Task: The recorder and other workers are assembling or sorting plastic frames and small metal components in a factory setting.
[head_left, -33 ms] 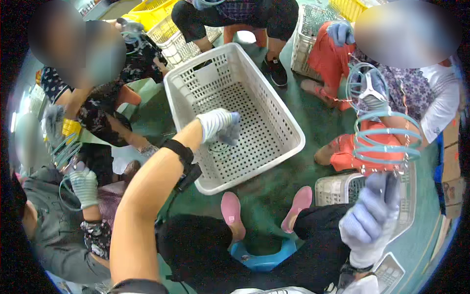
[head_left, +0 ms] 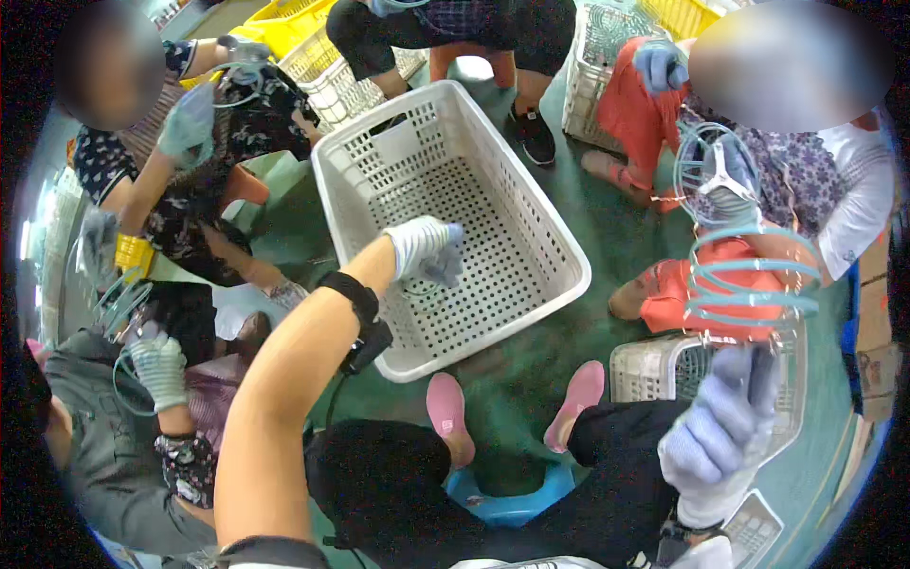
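My left hand, in a striped white glove with grey fingers, hangs inside a large pale plastic crate. Its fingers are bunched downward, and what they hold, if anything, is hidden. A faint ring or coil shows by that hand against the perforated crate floor. My right hand, in a bluish-white glove, is raised at the right with its fingers closed. It grips the lower metal ends of a stack of pale blue rings, which stands up above the fingers.
Co-workers sit around the crate. One at the right has a round pale blue frame with a white three-armed hub. Another at the left has a gloved hand on rings. A smaller crate stands right of my pink shoes.
The stack of rings in my right hand has shifted very slightly down. My left hand stays almost in place over the crate floor.
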### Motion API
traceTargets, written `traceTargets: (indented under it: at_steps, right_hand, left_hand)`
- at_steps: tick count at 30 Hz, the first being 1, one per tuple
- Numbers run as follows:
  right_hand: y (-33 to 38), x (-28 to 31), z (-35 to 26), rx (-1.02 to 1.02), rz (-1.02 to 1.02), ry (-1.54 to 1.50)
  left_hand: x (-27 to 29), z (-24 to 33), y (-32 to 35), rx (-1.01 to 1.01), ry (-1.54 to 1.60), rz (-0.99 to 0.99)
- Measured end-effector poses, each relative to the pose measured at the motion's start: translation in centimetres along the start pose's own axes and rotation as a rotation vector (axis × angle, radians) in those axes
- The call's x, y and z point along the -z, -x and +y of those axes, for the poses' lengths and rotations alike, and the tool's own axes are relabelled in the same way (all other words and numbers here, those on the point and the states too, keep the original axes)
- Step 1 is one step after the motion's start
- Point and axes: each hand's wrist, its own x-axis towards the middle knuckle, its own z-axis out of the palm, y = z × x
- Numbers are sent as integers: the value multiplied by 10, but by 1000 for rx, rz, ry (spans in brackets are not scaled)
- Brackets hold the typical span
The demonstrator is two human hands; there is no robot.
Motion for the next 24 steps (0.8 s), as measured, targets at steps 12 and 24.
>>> traceTargets:
  at_steps: [12, 24]
  right_hand:
    - [-45, 8, -10, 13, 124, 64]
    - [-35, 7, -17, 22, 408, 122]
  left_hand:
    - [91, -122, -155, 321, -926, 99]
    - [29, -144, -181, 112, -1209, 717]
